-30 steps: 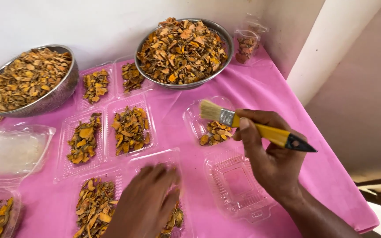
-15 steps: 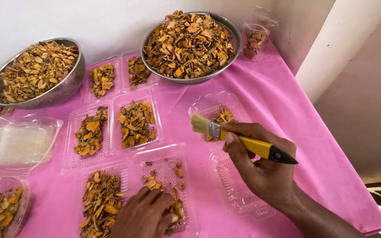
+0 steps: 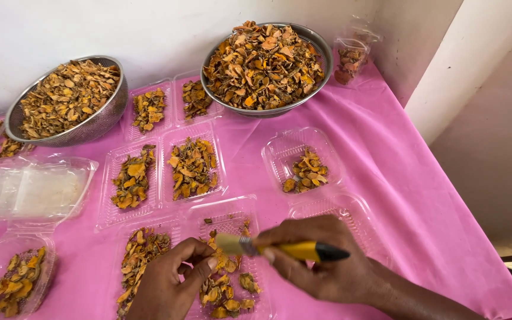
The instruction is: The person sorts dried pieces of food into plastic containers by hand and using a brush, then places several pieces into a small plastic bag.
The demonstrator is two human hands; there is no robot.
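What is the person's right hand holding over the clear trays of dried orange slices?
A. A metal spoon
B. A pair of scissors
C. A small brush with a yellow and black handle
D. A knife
C: the right hand grips a small brush with a yellow and black handle, its pale bristles pointing toward the left hand over a clear tray of dried slices.

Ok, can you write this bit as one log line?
right hand: holds brush | left hand: touches bristles | under: tray of dried slices
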